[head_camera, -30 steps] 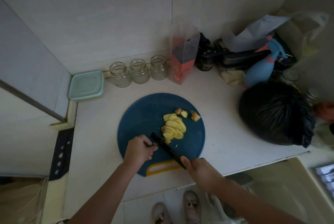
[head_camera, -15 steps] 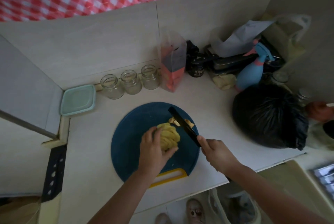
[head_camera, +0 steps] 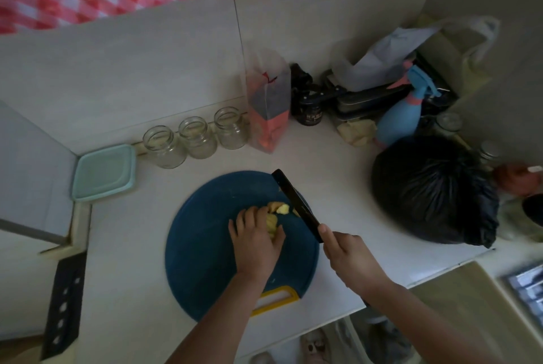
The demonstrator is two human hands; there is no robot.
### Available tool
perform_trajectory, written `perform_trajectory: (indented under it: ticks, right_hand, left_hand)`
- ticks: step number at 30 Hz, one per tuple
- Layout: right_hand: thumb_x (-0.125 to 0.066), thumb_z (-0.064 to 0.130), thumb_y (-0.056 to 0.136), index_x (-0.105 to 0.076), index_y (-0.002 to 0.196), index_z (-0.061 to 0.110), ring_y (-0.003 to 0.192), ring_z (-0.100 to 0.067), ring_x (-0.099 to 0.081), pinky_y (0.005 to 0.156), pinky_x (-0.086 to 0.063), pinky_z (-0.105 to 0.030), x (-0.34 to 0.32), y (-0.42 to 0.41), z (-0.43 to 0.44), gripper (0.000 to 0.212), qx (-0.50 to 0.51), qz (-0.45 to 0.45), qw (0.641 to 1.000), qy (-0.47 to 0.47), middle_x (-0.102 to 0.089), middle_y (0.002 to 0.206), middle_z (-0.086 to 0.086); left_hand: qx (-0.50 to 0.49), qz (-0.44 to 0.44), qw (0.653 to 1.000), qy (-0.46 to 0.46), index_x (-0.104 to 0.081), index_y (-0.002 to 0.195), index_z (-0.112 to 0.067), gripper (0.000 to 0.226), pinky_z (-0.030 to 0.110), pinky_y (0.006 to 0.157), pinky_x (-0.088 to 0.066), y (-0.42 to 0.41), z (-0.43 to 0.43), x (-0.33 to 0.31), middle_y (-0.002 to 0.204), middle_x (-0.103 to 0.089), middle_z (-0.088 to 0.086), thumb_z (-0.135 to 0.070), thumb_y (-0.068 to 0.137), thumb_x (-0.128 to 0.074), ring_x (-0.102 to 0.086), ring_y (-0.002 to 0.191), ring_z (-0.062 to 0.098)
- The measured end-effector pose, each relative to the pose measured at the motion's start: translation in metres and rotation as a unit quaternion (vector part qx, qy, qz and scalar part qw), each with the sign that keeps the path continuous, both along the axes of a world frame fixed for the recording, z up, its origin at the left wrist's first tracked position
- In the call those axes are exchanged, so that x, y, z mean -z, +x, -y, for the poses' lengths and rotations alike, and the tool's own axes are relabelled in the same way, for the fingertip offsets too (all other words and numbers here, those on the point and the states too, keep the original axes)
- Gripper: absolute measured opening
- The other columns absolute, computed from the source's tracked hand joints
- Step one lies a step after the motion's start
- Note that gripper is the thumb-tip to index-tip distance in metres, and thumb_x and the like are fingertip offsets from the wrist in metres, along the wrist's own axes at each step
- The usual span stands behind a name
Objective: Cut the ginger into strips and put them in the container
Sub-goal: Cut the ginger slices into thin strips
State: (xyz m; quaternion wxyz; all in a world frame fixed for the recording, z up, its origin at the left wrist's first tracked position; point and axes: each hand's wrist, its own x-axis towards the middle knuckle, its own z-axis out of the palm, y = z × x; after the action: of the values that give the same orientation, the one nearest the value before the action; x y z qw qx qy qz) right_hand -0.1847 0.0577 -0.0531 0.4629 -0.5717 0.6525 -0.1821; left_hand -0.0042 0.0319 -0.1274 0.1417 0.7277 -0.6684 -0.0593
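1. A person's left hand [head_camera: 257, 236] curls over a pile of yellow ginger slices [head_camera: 278, 209] near the middle of a round blue cutting board [head_camera: 199, 249]. Its bent fingers pin the slices down. The right hand [head_camera: 349, 255] is wrapped tight round the handle of a black knife [head_camera: 295, 203].
2. The blade stands just beside the left hand's knuckles. A slick slice shifting under pressure could likely carry a finger into the edge. Loose pieces beyond the fingers look apt to scatter.
3. The knife's long axis runs diagonally, handle toward the person's right and tip toward the back wall and the glass jars [head_camera: 192, 137]. Whether its edge touches the board cannot be told. The pile's own run is mostly hidden under the hand.
4. The mint-green container [head_camera: 102, 171] sits lidded in the counter's back-left corner, well apart from the board.
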Motion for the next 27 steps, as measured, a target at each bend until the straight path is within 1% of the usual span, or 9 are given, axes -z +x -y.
perform_trajectory:
  ticks: [5, 9, 12, 14, 17, 19, 23, 25, 27]
  right_hand:
    - [-0.026, 0.066, 0.087, -0.044, 0.064, 0.01, 0.05, -0.014, -0.036, 0.055, -0.038, -0.033, -0.001, -0.004, 0.001, 0.063, 0.01, -0.019, 1.0, -0.002, -0.04, 0.058, -0.007]
    - [-0.026, 0.067, 0.088, -0.042, 0.063, 0.011, 0.05, -0.017, -0.036, 0.055, -0.038, -0.033, 0.0, -0.007, 0.002, 0.063, 0.017, -0.03, 0.999, 0.0, -0.039, 0.058, -0.008]
    - [-0.024, 0.07, 0.085, -0.045, 0.066, 0.002, 0.053, -0.019, -0.039, 0.057, -0.041, -0.036, 0.001, -0.009, 0.004, 0.073, 0.026, -0.043, 0.999, -0.002, -0.043, 0.06, -0.011]
    - [-0.022, 0.07, 0.084, -0.05, 0.072, -0.005, 0.055, -0.021, -0.044, 0.062, -0.047, -0.041, 0.002, -0.009, 0.007, 0.081, 0.032, -0.058, 0.998, -0.002, -0.048, 0.063, -0.013]
    - [-0.021, 0.07, 0.084, -0.055, 0.074, -0.003, 0.057, -0.021, -0.046, 0.064, -0.049, -0.042, 0.003, -0.012, 0.009, 0.081, 0.042, -0.071, 0.997, 0.006, -0.051, 0.064, -0.012]
    - [-0.024, 0.067, 0.087, -0.055, 0.071, 0.004, 0.056, -0.02, -0.045, 0.06, -0.045, -0.037, 0.002, -0.015, 0.009, 0.072, 0.053, -0.063, 0.996, 0.021, -0.049, 0.064, -0.01]
    - [-0.028, 0.064, 0.091, -0.055, 0.071, 0.007, 0.055, -0.018, -0.046, 0.059, -0.044, -0.034, 0.0, -0.02, 0.005, 0.066, 0.062, -0.051, 0.996, 0.037, -0.051, 0.064, -0.008]
    - [-0.027, 0.065, 0.089, -0.056, 0.072, 0.005, 0.054, -0.018, -0.046, 0.059, -0.045, -0.035, 0.002, -0.019, 0.002, 0.069, 0.056, -0.049, 0.997, 0.038, -0.051, 0.064, -0.008]
    - [-0.026, 0.067, 0.087, -0.055, 0.071, 0.006, 0.054, -0.018, -0.045, 0.061, -0.046, -0.036, 0.003, -0.018, 0.0, 0.069, 0.046, -0.045, 0.997, 0.034, -0.05, 0.064, -0.008]
  left_hand:
    - [0.05, 0.013, 0.997, -0.051, -0.064, 0.1, -0.016, 0.03, 0.047, 0.083, -0.049, 0.016, -0.003, 0.005, 0.101, -0.058, 0.009, -0.03, 0.075, -0.071, -0.053, 0.095, 0.03]
    - [0.056, 0.02, 0.996, -0.062, -0.063, 0.099, -0.016, 0.031, 0.041, 0.078, -0.049, 0.042, -0.008, 0.002, 0.099, -0.058, 0.009, -0.038, 0.082, -0.05, -0.052, 0.093, 0.028]
    - [0.012, 0.008, 0.998, -0.058, -0.064, 0.098, -0.013, 0.025, 0.043, 0.077, -0.049, 0.066, -0.01, -0.001, 0.098, -0.058, 0.01, -0.03, 0.08, -0.065, -0.053, 0.092, 0.03]
    - [0.005, 0.01, 1.0, -0.022, -0.064, 0.098, -0.013, 0.03, 0.045, 0.079, -0.048, 0.073, -0.008, -0.005, 0.096, -0.059, 0.01, -0.037, 0.08, -0.064, -0.055, 0.091, 0.032]
    - [-0.007, 0.022, 0.999, 0.042, -0.064, 0.104, -0.016, 0.045, 0.051, 0.094, -0.041, 0.066, 0.005, -0.02, 0.102, -0.06, 0.01, -0.055, 0.086, -0.048, -0.055, 0.099, 0.033]
    - [0.015, -0.001, 0.998, 0.054, -0.06, 0.117, -0.017, 0.041, 0.048, 0.1, -0.037, 0.057, 0.017, -0.031, 0.116, -0.056, 0.01, -0.046, 0.09, -0.052, -0.051, 0.11, 0.031]
    - [0.137, -0.098, 0.981, 0.1, -0.047, 0.133, -0.021, 0.045, 0.032, 0.101, -0.038, 0.035, 0.042, -0.048, 0.135, -0.041, 0.003, -0.021, 0.09, -0.058, -0.038, 0.124, 0.022]
    - [0.179, -0.109, 0.967, 0.144, -0.044, 0.136, -0.022, 0.048, 0.027, 0.103, -0.033, 0.027, 0.051, -0.049, 0.138, -0.039, 0.0, -0.016, 0.09, -0.058, -0.037, 0.126, 0.019]
    - [0.19, -0.109, 0.962, 0.161, -0.049, 0.133, -0.02, 0.044, 0.025, 0.1, -0.035, 0.024, 0.055, -0.047, 0.133, -0.048, 0.0, -0.014, 0.09, -0.058, -0.043, 0.121, 0.018]
